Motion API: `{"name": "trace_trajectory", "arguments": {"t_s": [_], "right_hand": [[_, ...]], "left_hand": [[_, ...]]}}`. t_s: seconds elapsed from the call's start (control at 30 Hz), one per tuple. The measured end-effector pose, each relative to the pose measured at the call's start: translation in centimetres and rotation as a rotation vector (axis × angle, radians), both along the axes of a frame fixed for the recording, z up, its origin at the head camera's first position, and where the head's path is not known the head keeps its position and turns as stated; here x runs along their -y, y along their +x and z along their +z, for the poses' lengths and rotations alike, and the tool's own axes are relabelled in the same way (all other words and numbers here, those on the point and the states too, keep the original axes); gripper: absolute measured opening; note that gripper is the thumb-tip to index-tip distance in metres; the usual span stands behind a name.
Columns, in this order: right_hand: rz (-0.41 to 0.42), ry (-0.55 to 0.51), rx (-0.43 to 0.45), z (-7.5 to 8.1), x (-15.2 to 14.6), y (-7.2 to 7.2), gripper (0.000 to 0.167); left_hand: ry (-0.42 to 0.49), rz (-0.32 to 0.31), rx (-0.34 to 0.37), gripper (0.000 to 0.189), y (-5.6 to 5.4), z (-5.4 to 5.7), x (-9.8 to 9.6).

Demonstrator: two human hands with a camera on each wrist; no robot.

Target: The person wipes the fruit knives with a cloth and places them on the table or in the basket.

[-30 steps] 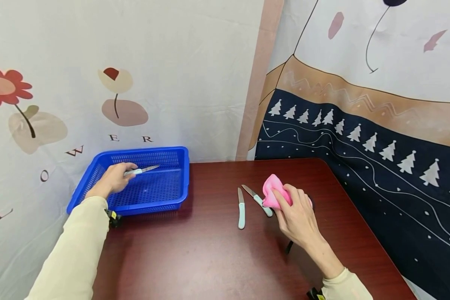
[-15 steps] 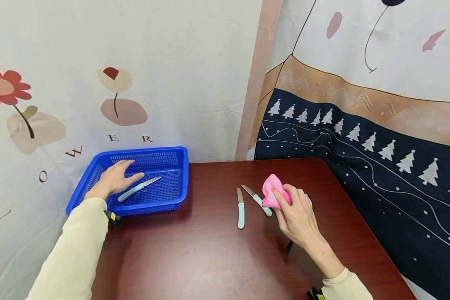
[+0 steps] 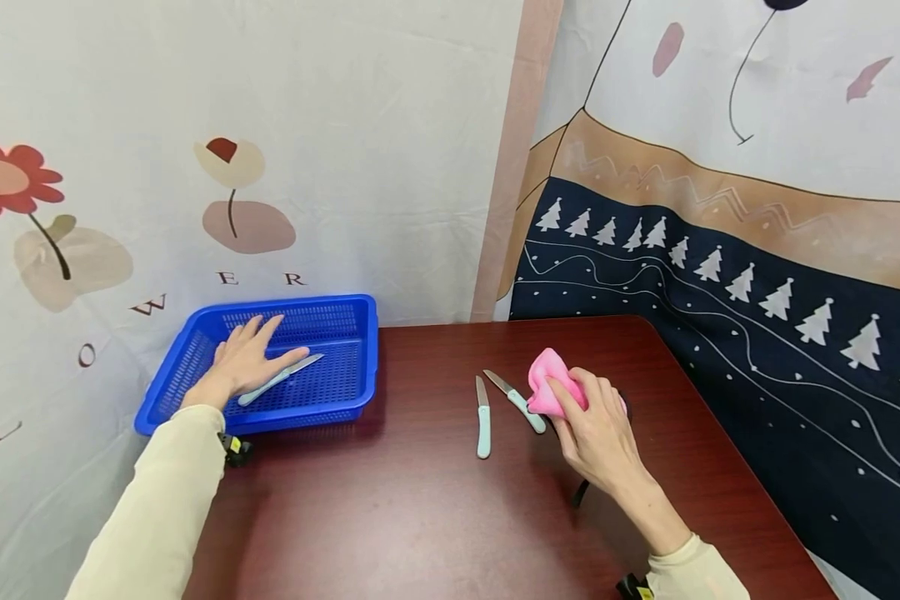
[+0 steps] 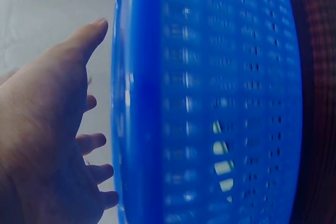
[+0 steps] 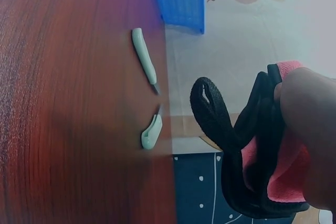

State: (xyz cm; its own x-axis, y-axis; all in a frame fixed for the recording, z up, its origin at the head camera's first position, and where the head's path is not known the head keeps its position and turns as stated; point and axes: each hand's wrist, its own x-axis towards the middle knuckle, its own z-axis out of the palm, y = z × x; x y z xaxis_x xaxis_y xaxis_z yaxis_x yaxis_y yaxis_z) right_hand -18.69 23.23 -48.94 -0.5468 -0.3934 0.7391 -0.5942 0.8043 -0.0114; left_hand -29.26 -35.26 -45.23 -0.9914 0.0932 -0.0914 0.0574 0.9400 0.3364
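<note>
Pink, black-edged cloth bunches between the right fingers

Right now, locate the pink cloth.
In the head view, the pink cloth is right of centre, gripped by the right hand, just right of the slanted knife on the table.

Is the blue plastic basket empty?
Not empty: the head view shows a silver-bladed, mint-handled knife lying inside the blue, rectangular plastic basket.
</note>
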Motion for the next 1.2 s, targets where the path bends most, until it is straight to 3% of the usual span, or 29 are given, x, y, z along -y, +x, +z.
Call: {"name": "trace_trajectory", "arguments": {"t_s": [0.3, 0.5, 0.7, 1.0, 1.2], "right_hand": [[-0.018, -0.019, 0.005, 0.0, -0.8, 0.0, 0.060], [-0.047, -0.033, 0.026, 0.0, -1.5, 0.2, 0.056], [-0.062, -0.067, 0.039, -0.1, -2.3, 0.3, 0.054], [-0.092, -0.106, 0.088, -0.5, -3.3, 0.1, 0.048], [-0.118, -0.123, 0.128, -0.7, -3.7, 0.2, 0.050]], "left_hand": [[0.037, -0.062, -0.131, 0.101, 1.1, 1.6, -3.9], [0.072, -0.115, -0.259, 0.092, 2.2, 3.0, -7.3], [0.048, -0.200, -0.367, 0.085, 3.3, 3.8, -11.3], [0.070, -0.341, -0.496, 0.079, 5.7, 3.7, -17.9], [0.091, -0.417, -0.533, 0.075, 6.9, 2.6, -21.7]]}}
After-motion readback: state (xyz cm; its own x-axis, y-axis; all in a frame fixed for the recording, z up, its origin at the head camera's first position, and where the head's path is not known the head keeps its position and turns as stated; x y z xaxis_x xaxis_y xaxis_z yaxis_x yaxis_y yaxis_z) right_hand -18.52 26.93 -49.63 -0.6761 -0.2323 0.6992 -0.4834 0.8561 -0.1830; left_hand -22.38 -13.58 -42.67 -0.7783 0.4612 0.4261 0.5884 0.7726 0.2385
